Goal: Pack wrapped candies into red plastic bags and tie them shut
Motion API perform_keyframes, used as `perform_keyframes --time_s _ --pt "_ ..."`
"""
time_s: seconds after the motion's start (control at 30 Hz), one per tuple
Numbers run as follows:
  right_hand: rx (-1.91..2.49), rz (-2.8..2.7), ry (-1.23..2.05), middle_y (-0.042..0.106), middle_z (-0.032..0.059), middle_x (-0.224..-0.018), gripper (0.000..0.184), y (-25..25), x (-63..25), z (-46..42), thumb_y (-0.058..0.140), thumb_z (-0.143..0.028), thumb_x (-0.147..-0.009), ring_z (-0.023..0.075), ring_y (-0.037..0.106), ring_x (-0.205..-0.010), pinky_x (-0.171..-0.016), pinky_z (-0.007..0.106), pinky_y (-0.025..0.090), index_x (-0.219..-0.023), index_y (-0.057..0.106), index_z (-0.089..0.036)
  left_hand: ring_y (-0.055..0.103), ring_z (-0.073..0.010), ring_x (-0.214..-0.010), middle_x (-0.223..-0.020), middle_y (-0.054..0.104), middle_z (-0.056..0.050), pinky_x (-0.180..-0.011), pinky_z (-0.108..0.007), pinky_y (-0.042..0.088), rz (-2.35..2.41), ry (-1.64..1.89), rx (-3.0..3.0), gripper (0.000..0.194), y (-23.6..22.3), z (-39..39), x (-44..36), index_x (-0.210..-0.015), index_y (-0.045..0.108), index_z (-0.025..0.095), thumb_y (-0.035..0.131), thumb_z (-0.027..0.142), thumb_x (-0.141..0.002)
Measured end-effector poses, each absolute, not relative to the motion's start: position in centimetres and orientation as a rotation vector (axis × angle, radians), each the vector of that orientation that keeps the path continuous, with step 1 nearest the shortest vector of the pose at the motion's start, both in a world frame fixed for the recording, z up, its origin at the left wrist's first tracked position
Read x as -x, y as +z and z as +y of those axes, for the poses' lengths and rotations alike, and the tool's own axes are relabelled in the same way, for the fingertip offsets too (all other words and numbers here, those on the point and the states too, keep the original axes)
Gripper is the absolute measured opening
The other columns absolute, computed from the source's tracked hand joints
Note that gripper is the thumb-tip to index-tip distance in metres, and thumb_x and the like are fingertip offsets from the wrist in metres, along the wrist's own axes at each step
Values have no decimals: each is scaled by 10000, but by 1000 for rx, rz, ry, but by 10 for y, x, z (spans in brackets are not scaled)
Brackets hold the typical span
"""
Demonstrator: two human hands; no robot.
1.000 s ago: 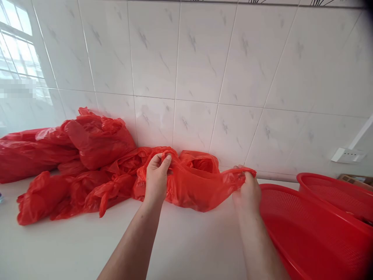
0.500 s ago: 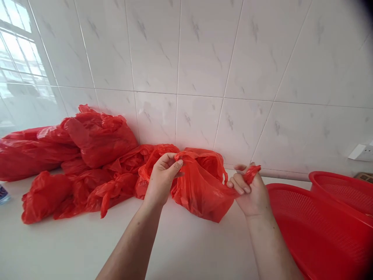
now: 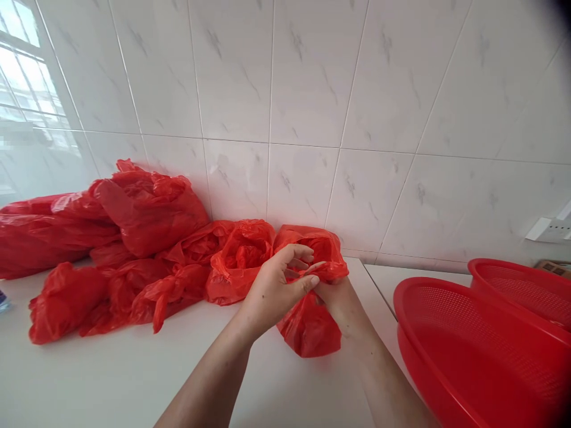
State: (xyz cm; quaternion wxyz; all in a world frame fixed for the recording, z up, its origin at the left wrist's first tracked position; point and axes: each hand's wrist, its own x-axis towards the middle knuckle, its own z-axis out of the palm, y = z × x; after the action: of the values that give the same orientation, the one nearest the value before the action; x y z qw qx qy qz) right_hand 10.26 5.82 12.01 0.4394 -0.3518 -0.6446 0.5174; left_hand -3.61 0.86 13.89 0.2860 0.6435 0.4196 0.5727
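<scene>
One red plastic bag (image 3: 308,330) lay on the bench (image 3: 111,374), long axis 12-to-6, nearest your right hand (image 3: 339,303), whose grip you could not confirm. Your left hand (image 3: 274,291) stood at 9 o'clock, fingers (image 3: 289,254) spread open.

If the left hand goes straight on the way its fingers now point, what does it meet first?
The left hand would probably meet the thin red plastic bag first, right at its fingertips, though depth is unclear.
</scene>
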Motion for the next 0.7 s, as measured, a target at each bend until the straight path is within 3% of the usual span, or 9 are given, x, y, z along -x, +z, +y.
perform_keyframes --time_s 0.17,0.33,0.53,0.63,0.7 --pt "854 -1564 1360 476 -40 -601 96 125 -106 56 526 -202 -763 99 413 -543 -499 224 334 -675 562 -189 564 -209 -901 -1008 602 -32 -731 -311 462 1289 1401 -1961 327 133 11 36 -995 636 270 705 206 -682" --pt "843 -1698 1391 487 -39 -599 51 124 -110 58 519 -189 -768 105 437 -541 -469 213 321 -760 568 -198 573 -163 -785 -895 597 -10 -672 -273 446 1390 1281 -1987 112 129 16 36 -791 612 220 562 130 -744" --pt "624 -1688 1482 595 2 -796 258 111 -124 72 521 -377 -864 116 488 -573 -566 272 424 -1073 597 -246 569 -151 -748 -769 625 12 -671 -265 424 1481 1330 -1953 130 128 22 42 -750 559 207 480 108 -782" --pt "547 -1740 1464 555 -2 -725 431 107 -130 76 326 -506 -941 118 466 -572 -661 312 434 -1071 637 -237 548 -136 -709 -751 608 29 -626 -244 411 1516 1376 -1904 93 125 25 41 -779 536 214 496 130 -788" --pt "597 -1767 1406 530 -4 -686 450 108 -131 76 334 -512 -938 122 458 -587 -675 310 430 -1014 671 -223 535 -128 -702 -760 594 36 -610 -233 405 1537 1404 -1896 103 124 25 40 -819 534 221 503 130 -784"
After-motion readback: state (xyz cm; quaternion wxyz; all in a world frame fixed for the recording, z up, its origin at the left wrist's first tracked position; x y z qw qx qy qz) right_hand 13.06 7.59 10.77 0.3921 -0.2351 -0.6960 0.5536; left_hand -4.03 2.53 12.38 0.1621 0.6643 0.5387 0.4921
